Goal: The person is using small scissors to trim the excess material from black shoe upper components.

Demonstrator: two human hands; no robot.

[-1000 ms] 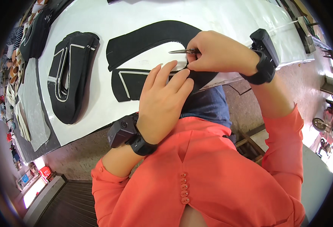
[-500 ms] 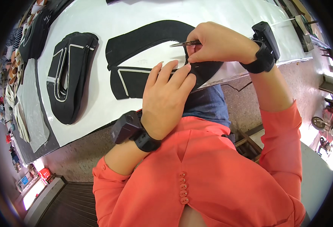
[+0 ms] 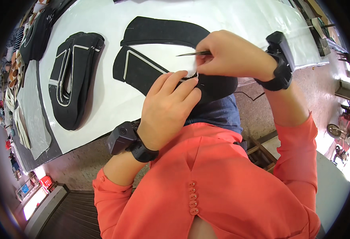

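On black panel (image 3: 151, 71) — right hand (image 3: 232, 55) grips scissors (image 3: 193, 53)

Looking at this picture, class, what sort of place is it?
Probably a sewing or footwear workshop: black cut fabric pieces with white edging lie on a white worktable, another stack beside them, and the right hand holds small scissors.

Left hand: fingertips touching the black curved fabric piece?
Touching. The head view shows the left hand lying flat with its fingertips pressed on the black curved fabric piece, no gap visible, beside the right hand holding a thin pointed tool.
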